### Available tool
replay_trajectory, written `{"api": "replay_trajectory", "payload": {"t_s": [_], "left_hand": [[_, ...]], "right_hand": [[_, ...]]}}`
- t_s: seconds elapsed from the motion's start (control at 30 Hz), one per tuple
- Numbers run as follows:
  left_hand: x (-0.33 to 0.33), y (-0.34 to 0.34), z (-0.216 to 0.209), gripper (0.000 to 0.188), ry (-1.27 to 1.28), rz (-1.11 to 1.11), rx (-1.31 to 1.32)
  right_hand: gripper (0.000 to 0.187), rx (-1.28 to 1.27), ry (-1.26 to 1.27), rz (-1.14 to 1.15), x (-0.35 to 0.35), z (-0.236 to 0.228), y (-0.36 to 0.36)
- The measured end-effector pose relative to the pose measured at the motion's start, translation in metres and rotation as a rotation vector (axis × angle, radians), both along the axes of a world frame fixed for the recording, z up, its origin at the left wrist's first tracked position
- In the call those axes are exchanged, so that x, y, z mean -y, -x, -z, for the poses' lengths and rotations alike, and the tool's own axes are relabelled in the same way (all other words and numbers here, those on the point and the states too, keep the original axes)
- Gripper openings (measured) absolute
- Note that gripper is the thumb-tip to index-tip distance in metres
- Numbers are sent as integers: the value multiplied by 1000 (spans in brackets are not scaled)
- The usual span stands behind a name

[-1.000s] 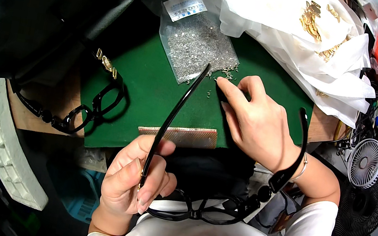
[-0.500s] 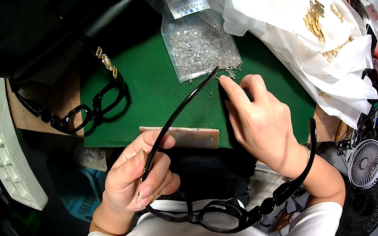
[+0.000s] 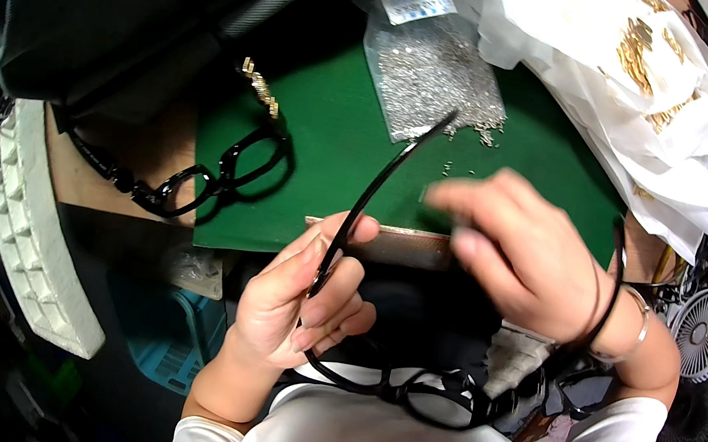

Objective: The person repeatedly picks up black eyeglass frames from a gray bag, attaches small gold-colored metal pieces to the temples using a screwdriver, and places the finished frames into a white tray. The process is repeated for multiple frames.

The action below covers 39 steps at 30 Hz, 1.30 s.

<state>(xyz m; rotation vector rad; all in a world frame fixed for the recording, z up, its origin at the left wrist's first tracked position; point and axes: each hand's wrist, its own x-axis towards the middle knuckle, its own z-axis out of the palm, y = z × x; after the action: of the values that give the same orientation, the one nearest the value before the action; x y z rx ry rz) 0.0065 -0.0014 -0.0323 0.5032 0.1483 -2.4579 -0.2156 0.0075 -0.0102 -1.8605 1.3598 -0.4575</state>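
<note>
My left hand is closed around one temple of a black eyeglass frame, near the hinge. The temple's tip points up and away over the green mat, while the front with its two rims hangs close to my white shirt. My right hand is over the mat's near part, blurred by motion, fingers bent. A tiny silver screw-like piece shows at its index fingertip. The frame's other temple passes by my right wrist. Beyond lies a clear bag of small silver metal pieces, several spilled loose beside it.
Another black eyeglass frame with a gold ornament lies at the left. White wrapping with gold parts spreads at the far right. A metal strip lies along the mat's near edge. Fans stand at the right.
My right hand has drawn back toward me from the loose metal pieces by the bag. My left hand still holds the eyeglass frame. The whole view has shifted slightly.
</note>
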Motion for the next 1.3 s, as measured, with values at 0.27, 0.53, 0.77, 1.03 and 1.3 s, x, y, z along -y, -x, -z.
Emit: {"api": "replay_trajectory", "payload": {"t_s": [0.27,0.53,0.77,1.03,1.3], "left_hand": [[-3,3,6,38,-160,27,-127],[-3,6,5,37,-4,73,-15],[-4,7,8,38,-17,111,-6],[-4,11,8,36,-47,148,71],[-4,3,-6,33,182,80,73]], "right_hand": [[20,936,-1001,81,10,-33,-23],[34,967,-1242,238,1,-26,-22],[38,976,-1213,295,-2,-27,-24],[37,934,-1117,274,-7,-23,-21],[28,97,44,-74,-17,0,5]]}}
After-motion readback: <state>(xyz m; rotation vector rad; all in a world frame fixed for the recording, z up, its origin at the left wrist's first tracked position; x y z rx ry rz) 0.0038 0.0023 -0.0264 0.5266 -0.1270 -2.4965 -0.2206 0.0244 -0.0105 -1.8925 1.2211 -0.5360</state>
